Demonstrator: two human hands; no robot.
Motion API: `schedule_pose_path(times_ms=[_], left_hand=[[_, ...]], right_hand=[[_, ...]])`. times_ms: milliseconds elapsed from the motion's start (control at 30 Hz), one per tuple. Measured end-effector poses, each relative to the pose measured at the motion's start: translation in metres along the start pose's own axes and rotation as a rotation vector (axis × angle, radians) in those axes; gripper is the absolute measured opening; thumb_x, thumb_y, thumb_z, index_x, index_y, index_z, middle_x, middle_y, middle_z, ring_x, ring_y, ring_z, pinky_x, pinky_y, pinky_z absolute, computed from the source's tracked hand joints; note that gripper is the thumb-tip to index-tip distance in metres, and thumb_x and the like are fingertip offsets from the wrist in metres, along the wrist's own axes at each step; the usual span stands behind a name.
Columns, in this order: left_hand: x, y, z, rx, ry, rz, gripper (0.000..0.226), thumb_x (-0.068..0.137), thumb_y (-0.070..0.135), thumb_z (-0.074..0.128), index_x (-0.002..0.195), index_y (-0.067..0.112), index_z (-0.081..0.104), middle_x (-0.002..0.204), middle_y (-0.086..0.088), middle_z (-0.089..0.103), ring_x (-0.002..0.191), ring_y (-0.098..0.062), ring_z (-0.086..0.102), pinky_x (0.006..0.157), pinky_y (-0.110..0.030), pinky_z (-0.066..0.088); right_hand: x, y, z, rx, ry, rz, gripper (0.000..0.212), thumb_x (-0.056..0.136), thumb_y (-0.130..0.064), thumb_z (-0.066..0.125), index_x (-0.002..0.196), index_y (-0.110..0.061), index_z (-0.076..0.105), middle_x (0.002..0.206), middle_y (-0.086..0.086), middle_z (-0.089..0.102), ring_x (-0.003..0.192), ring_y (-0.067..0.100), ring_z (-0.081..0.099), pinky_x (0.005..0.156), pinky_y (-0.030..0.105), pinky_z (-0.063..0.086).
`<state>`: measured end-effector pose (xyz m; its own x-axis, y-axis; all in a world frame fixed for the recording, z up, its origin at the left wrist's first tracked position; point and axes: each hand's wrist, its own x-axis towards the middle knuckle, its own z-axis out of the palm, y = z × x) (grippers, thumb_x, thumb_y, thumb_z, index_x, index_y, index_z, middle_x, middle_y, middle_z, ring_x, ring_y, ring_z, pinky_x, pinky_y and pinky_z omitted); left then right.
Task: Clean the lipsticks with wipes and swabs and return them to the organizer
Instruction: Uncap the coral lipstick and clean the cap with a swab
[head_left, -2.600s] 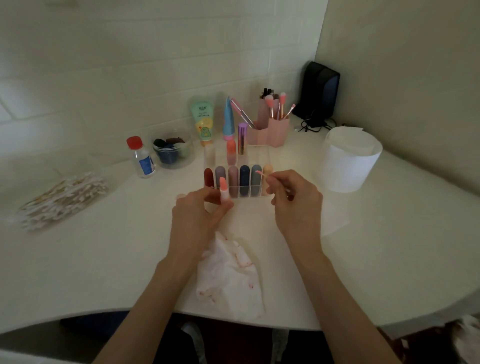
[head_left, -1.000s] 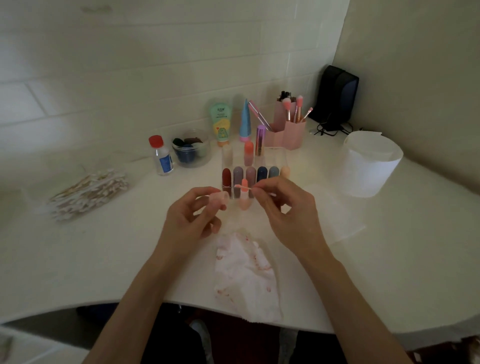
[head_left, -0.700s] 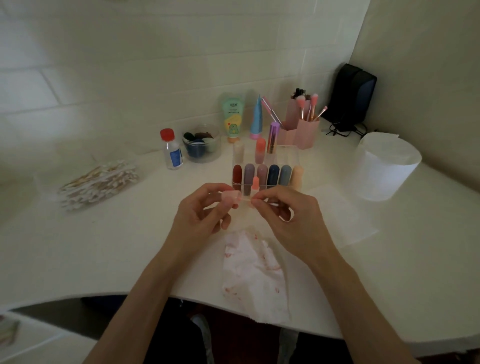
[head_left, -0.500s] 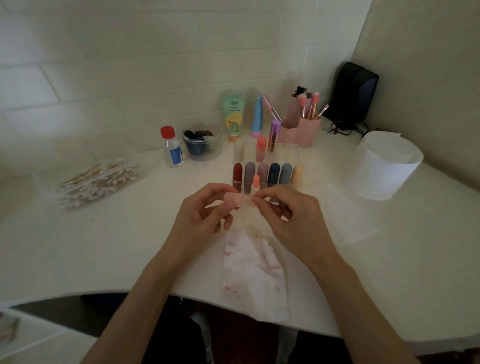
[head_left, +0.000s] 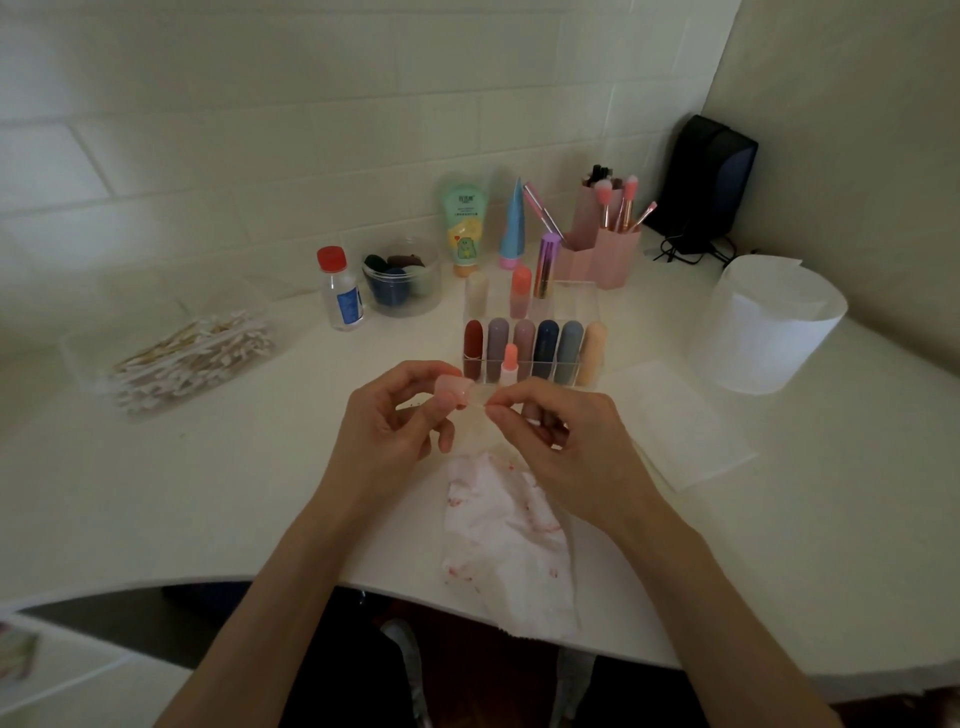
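White tile walls meet behind the pale corner table (head_left: 208, 493), where the clear organizer (head_left: 584, 301) stands with 6 capped lipsticks in its front row and 3 more behind. My left hand (head_left: 387, 426) pinches a translucent pink cap (head_left: 453, 391) between thumb and fingertips, its open end turned toward my right. My right hand (head_left: 566, 441) pinches a cotton swab (head_left: 534, 422) between thumb and forefinger, with the tip at or just inside the cap's mouth; I cannot tell how deep it goes. The uncapped coral lipstick (head_left: 509, 364) that this cap seems to belong to stands upright on the table, just in front of the organizer. A red-stained wipe (head_left: 498, 525) lies crumpled below my hands, at the table edge. I judge this step to be swabbing the cap's inside. The next move calls for turning the swab round the inner wall, then laying it down, fitting the cap over the lipstick and slotting it into a free compartment.
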<state>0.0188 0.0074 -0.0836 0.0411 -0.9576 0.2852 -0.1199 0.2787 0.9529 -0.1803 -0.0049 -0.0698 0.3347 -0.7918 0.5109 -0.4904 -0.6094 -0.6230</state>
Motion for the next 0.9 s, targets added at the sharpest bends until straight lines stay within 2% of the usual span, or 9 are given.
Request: schedule_pose_path(times_ms=[100, 267, 333, 467, 633, 800, 900], left_hand=[[-0.0001, -0.0006, 0.0000, 0.001, -0.013, -0.005, 0.016, 0.097, 0.011, 0.064, 0.111, 0.007, 0.070, 0.090, -0.004, 0.072, 0.055, -0.020, 0.055, 0.051, -0.021, 0.040], [0.0002, 0.0005, 0.0006, 0.000, -0.014, -0.001, 0.015, 0.097, 0.008, 0.063, 0.109, 0.006, 0.070, 0.090, -0.007, 0.072, 0.054, -0.019, 0.054, 0.052, -0.019, 0.041], [0.0007, 0.0012, 0.0002, 0.014, -0.007, 0.007, 0.014, 0.097, 0.008, 0.062, 0.110, 0.007, 0.070, 0.090, -0.005, 0.073, 0.054, -0.019, 0.056, 0.051, -0.018, 0.040], [0.0007, 0.0035, -0.0006, 0.010, 0.001, 0.004, 0.013, 0.099, 0.009, 0.060, 0.108, 0.008, 0.069, 0.094, -0.003, 0.073, 0.056, -0.024, 0.063, 0.050, -0.020, 0.038], [0.0005, 0.0030, -0.0032, 0.008, 0.042, -0.020, 0.014, 0.099, 0.011, 0.061, 0.110, 0.008, 0.069, 0.094, -0.003, 0.074, 0.057, -0.023, 0.064, 0.051, -0.020, 0.039], [0.0008, 0.0020, -0.0023, 0.023, 0.027, 0.008, 0.013, 0.098, 0.008, 0.062, 0.109, 0.010, 0.069, 0.095, -0.004, 0.073, 0.057, -0.024, 0.063, 0.052, -0.020, 0.040], [0.0006, 0.0014, -0.0018, 0.033, 0.021, 0.016, 0.014, 0.098, 0.005, 0.062, 0.108, 0.011, 0.070, 0.094, -0.004, 0.073, 0.057, -0.024, 0.062, 0.052, -0.018, 0.040]], right_hand=[[0.0006, -0.0005, 0.0001, -0.018, 0.037, -0.023, 0.012, 0.098, -0.026, 0.068, 0.102, -0.017, 0.075, 0.070, -0.029, 0.051, 0.063, 0.002, 0.055, 0.063, 0.006, 0.040], [0.0019, 0.0039, 0.0010, -0.053, 0.118, -0.008, 0.016, 0.098, -0.029, 0.065, 0.102, -0.015, 0.072, 0.078, -0.034, 0.051, 0.065, -0.005, 0.056, 0.065, 0.005, 0.037], [0.0018, 0.0064, 0.0020, -0.080, 0.114, 0.022, 0.016, 0.099, -0.031, 0.065, 0.102, -0.017, 0.072, 0.075, -0.036, 0.048, 0.063, -0.004, 0.055, 0.065, 0.005, 0.035], [0.0001, 0.0092, 0.0046, -0.104, 0.072, 0.053, 0.012, 0.100, -0.031, 0.065, 0.099, -0.020, 0.070, 0.062, -0.027, 0.044, 0.057, 0.005, 0.051, 0.064, 0.010, 0.033], [-0.0007, 0.0055, 0.0059, -0.063, -0.010, 0.046, 0.009, 0.100, -0.029, 0.065, 0.100, -0.022, 0.070, 0.062, -0.015, 0.049, 0.059, 0.014, 0.051, 0.061, 0.020, 0.045], [-0.0016, 0.0019, 0.0030, 0.013, 0.027, 0.027, 0.012, 0.100, -0.027, 0.065, 0.100, -0.016, 0.071, 0.060, -0.018, 0.045, 0.056, 0.011, 0.049, 0.061, 0.011, 0.037], [0.0000, 0.0018, 0.0043, 0.010, 0.096, 0.018, 0.022, 0.100, -0.033, 0.060, 0.102, -0.014, 0.071, 0.064, -0.025, 0.047, 0.058, 0.006, 0.053, 0.061, 0.008, 0.037]])
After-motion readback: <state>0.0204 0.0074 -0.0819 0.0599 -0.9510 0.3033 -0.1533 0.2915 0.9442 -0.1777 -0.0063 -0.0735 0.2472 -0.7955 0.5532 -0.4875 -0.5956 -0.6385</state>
